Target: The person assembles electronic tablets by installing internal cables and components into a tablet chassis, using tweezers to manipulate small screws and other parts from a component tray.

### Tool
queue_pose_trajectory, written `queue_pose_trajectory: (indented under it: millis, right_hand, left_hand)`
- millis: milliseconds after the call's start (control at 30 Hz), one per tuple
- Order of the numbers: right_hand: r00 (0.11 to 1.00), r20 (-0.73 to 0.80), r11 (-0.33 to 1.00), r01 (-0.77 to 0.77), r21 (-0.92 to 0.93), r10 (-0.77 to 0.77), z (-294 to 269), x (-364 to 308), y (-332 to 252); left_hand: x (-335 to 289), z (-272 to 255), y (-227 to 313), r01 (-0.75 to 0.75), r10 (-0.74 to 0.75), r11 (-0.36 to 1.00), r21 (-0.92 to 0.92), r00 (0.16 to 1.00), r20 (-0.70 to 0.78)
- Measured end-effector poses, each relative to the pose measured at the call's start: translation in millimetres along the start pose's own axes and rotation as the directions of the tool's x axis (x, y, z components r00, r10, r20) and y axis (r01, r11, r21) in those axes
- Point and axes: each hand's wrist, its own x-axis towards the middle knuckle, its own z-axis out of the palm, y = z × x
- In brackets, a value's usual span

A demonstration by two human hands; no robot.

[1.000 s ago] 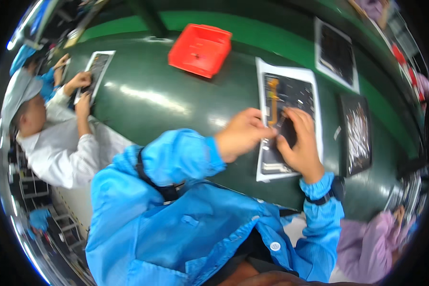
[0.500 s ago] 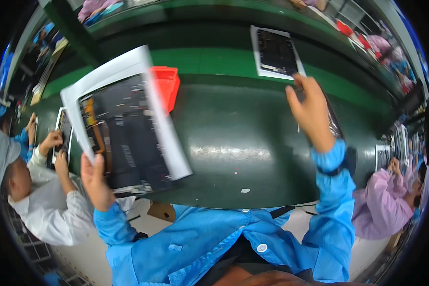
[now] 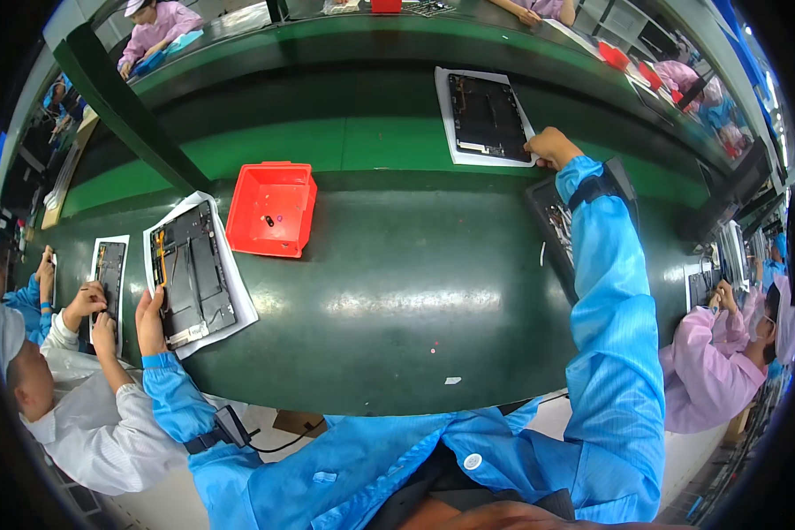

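At left, an opened tablet (image 3: 194, 276) with black insides and an orange ribbon cable lies on a white sheet (image 3: 243, 305). My left hand (image 3: 151, 322) pinches its left edge, thumb on top and fingers beneath. Farther off at right, a second opened tablet (image 3: 488, 115) rests on its own white sheet (image 3: 448, 132) on the raised green ledge. My right hand (image 3: 552, 148) is closed at that sheet's near right corner; its fingertips are partly hidden. Partly beneath my right forearm is a dark tray (image 3: 548, 208) with small metal-looking pieces.
A red bin (image 3: 271, 212) with a few small parts stands right of the left tablet. A green post (image 3: 128, 110) rises behind it. A white scrap (image 3: 452, 381) lies near the table's front edge (image 3: 397, 412). Co-workers sit close on both sides, with a tablet (image 3: 109, 274) at left.
My left hand has lowered the first tablet with its sheet toward the table, left of the red bin. My right hand has reached farther and closed at the corner of the second tablet's sheet.
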Motion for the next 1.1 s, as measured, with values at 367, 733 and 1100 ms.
queue_pose_trajectory:
  millis: [367,733,1100]
  right_hand:
    - [0.972,0.144,0.771,0.052,0.634,-0.183,3,-33,-14]
    - [0.925,0.246,0.44,-0.099,0.892,-0.29,32,-292,67]
    - [0.59,-0.469,0.739,0.627,-0.246,-0.657,2,-294,120]
  left_hand:
    - [8,40,-5,-0.145,0.435,0.474,0.868,0.896,-0.088]
    - [-35,95,59,-0.154,0.572,0.21,0.965,0.82,0.006]
    - [-271,320,88,-0.92,0.382,0.361,0.154,0.297,0.875]
